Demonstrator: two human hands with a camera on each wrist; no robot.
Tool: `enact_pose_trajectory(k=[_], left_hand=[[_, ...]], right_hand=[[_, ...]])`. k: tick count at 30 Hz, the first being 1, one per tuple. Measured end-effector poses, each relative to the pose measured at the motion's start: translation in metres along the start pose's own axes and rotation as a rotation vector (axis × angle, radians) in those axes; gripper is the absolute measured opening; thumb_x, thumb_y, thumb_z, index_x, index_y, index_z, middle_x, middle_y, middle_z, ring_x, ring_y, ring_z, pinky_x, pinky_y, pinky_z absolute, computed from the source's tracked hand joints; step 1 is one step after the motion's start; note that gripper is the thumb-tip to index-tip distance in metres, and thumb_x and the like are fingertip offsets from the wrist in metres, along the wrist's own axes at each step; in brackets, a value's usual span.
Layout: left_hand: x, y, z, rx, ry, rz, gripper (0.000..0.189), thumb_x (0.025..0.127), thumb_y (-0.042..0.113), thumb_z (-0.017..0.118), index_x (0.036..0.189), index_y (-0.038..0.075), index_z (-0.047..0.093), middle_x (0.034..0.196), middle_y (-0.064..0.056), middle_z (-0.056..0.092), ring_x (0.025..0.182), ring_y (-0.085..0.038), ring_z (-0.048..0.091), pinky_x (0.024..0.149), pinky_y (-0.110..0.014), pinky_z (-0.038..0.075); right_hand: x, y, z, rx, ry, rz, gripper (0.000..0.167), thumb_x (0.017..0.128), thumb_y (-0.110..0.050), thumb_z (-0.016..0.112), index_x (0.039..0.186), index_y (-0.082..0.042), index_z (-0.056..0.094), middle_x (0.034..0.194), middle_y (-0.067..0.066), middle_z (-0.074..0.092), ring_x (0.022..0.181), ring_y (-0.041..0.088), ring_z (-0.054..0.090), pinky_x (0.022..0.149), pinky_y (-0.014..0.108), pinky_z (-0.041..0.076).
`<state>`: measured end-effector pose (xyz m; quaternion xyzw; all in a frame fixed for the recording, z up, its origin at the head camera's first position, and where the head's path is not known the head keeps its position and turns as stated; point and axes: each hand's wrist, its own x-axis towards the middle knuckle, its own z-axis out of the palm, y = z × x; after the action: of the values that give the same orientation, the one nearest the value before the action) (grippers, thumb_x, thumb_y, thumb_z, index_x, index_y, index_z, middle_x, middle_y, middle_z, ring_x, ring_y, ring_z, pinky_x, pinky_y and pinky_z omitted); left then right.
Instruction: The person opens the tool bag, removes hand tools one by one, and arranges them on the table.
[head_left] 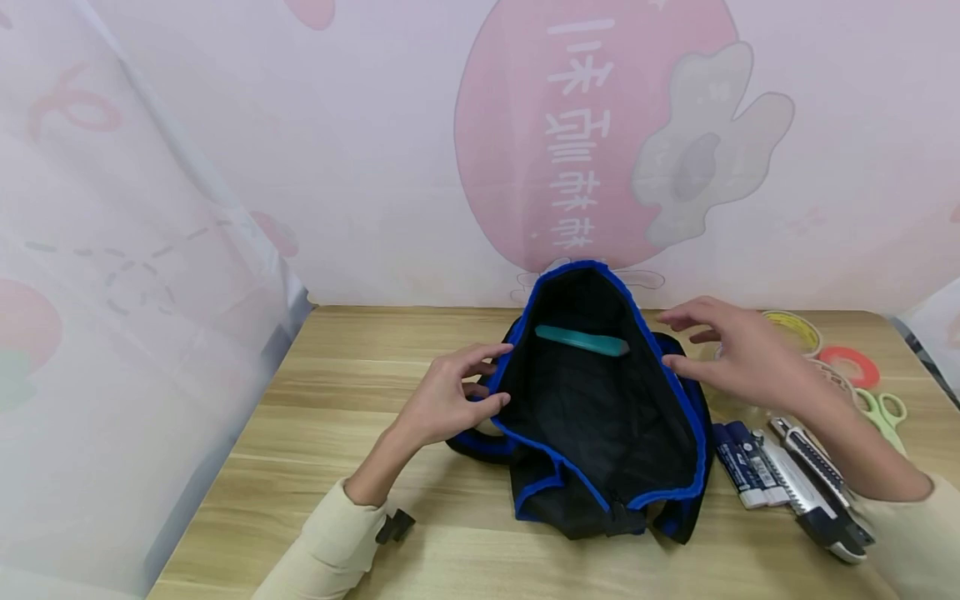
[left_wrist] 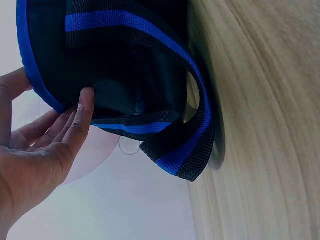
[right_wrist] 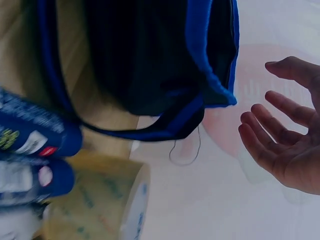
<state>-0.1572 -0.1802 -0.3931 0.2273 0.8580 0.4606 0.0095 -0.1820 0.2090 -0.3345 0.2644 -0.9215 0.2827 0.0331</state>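
A black bag (head_left: 607, 417) with blue edging and straps stands on the table, its mouth spread open towards me. Inside it lies a long, slim teal item (head_left: 583, 341) against the far wall. My left hand (head_left: 453, 396) lightly holds the bag's left rim, thumb over the edge; in the left wrist view the other fingers (left_wrist: 85, 100) lie along the outside. My right hand (head_left: 750, 354) hovers just off the right rim with fingers apart and nothing in it. In the right wrist view a gap shows between that hand (right_wrist: 285, 130) and the bag (right_wrist: 150, 60).
Right of the bag lie blue glue sticks (head_left: 742, 467), silver-and-black box cutters (head_left: 813, 492), green-handled scissors (head_left: 885, 417), a red tape roll (head_left: 849, 367) and a yellow-rimmed roll (head_left: 798, 332). A wide clear tape roll (right_wrist: 95, 200) stands near the glue sticks. A printed curtain (head_left: 375, 167) hangs behind the table.
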Motion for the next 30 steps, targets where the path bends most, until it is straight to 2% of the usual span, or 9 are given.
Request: enact_pose_trajectory(k=[5,15,22,30], left_hand=[[0.000,0.000,0.000,-0.001,0.003,0.005,0.061,0.091,0.005,0.082,0.149,0.009,0.063,0.144,-0.012,0.068,0.119,-0.030,0.072,0.092,-0.034,0.066],[0.002,-0.001,0.000,-0.004,0.006,0.006,0.061,0.091,0.005,0.082,0.149,0.009,0.064,0.143,-0.012,0.068,0.117,-0.029,0.073,0.089,-0.030,0.067],[0.002,-0.001,0.001,-0.004,0.004,0.006,0.061,0.092,0.006,0.082,0.149,0.009,0.063,0.144,-0.012,0.068,0.117,-0.030,0.074,0.091,-0.031,0.067],[0.002,-0.001,0.000,0.000,0.001,0.006,0.061,0.091,0.005,0.082,0.149,0.008,0.063,0.144,-0.012,0.068,0.117,-0.029,0.074,0.090,-0.031,0.067]], right_hand=[[0.019,-0.012,0.006,0.055,-0.027,-0.066,0.051,0.095,-0.018,0.084,0.141,-0.005,0.066,0.138,0.018,0.068,0.121,0.040,0.071,0.100,0.056,0.061],[0.058,-0.032,0.035,0.102,-0.108,-0.102,0.061,0.095,-0.015,0.082,0.149,0.000,0.058,0.144,0.022,0.064,0.131,0.040,0.064,0.108,0.059,0.057],[0.079,-0.032,0.057,0.093,-0.174,-0.083,0.060,0.094,-0.016,0.081,0.148,-0.002,0.060,0.144,0.020,0.063,0.130,0.040,0.063,0.110,0.058,0.055],[0.094,-0.023,0.077,0.041,-0.191,-0.089,0.060,0.091,-0.016,0.082,0.146,-0.001,0.062,0.135,0.022,0.066,0.124,0.040,0.063,0.104,0.055,0.055]])
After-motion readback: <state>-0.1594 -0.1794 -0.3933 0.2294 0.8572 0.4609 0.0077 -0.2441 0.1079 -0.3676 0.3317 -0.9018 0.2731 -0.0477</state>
